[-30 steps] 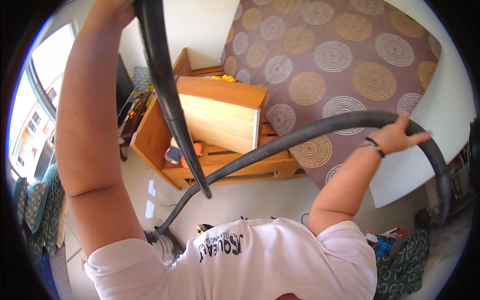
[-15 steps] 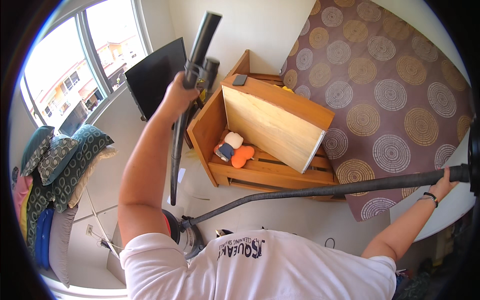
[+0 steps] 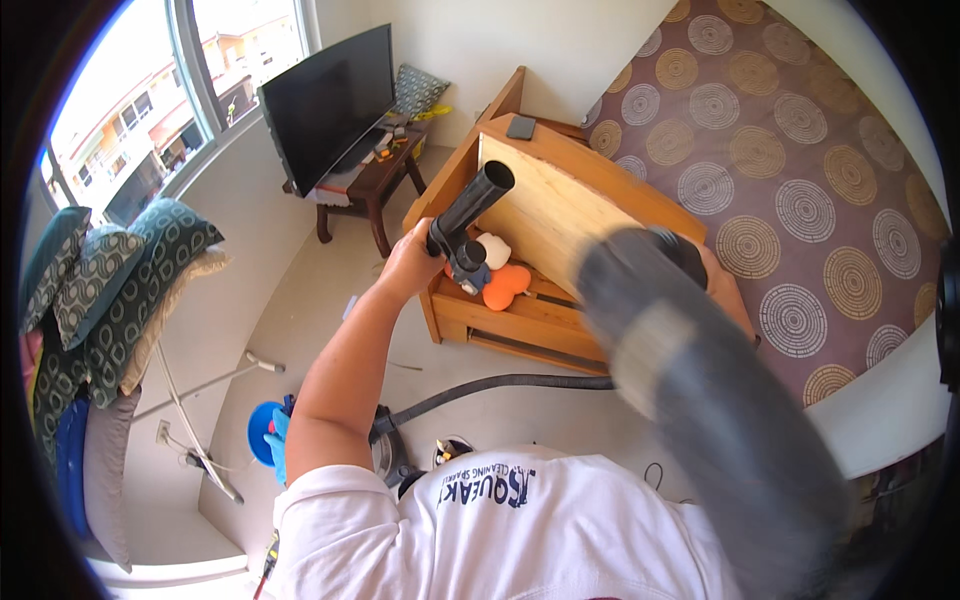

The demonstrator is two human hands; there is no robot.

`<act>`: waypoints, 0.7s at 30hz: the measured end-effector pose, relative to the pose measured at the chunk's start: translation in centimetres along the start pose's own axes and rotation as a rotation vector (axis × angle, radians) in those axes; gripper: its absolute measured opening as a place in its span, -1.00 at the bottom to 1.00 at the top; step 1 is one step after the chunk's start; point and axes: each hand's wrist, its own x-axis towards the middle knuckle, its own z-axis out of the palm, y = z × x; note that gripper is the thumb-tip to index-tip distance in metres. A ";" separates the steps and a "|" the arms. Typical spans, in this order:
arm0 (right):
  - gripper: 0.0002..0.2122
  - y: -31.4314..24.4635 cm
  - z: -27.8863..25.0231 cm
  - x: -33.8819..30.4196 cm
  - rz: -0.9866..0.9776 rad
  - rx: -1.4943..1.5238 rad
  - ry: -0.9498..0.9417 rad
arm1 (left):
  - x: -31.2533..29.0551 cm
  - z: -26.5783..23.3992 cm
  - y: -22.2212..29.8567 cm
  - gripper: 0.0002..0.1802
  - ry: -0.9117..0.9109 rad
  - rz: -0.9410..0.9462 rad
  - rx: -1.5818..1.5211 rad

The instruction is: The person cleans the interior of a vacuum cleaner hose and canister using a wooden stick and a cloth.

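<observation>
My left hand (image 3: 408, 262) is closed around a black vacuum tube (image 3: 472, 208), held up with its round open end tilted up and to the right. A short side piece sticks out by the grip. Close to the camera, the thick grey-black vacuum hose (image 3: 710, 400) is smeared by motion. Behind it shows part of my right hand (image 3: 728, 290), against the hose; its fingers are mostly hidden. From there the hose runs down left to the vacuum cleaner (image 3: 390, 455), partly covered by my left arm and white shirt.
Ahead is a wooden bed frame (image 3: 515, 345) with a tilted board (image 3: 545, 205) and soft toys (image 3: 506, 287). A patterned mattress (image 3: 760, 200) leans at the right. Left are a television (image 3: 330, 100) on a low table, stacked pillows (image 3: 150, 290) and a blue bucket (image 3: 262, 432).
My left hand has lowered the tube and moved it right, over the bed frame's near corner. My right hand has swung inward from the far right, bringing the hose close to the camera.
</observation>
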 end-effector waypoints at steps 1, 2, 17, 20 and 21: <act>-0.38 2.6 2.8 1.7 -0.133 -0.097 0.052 | -0.5 -1.9 -1.2 -0.66 -0.013 -0.017 0.036; -0.41 1.7 4.0 2.8 0.097 -0.148 0.004 | -0.9 -2.5 -2.2 -0.66 -0.040 -0.028 0.021; -0.43 -3.0 19.9 8.5 0.327 1.165 -1.126 | -9.5 -6.0 -9.4 -0.61 0.170 -0.483 0.008; -0.32 -4.4 20.6 9.0 0.275 1.076 -1.216 | -10.7 -5.8 -10.8 -0.59 0.146 -0.532 -0.014; -0.28 -4.1 21.0 9.0 0.265 0.968 -1.313 | -11.2 -5.0 -11.3 -0.61 0.171 -0.420 0.019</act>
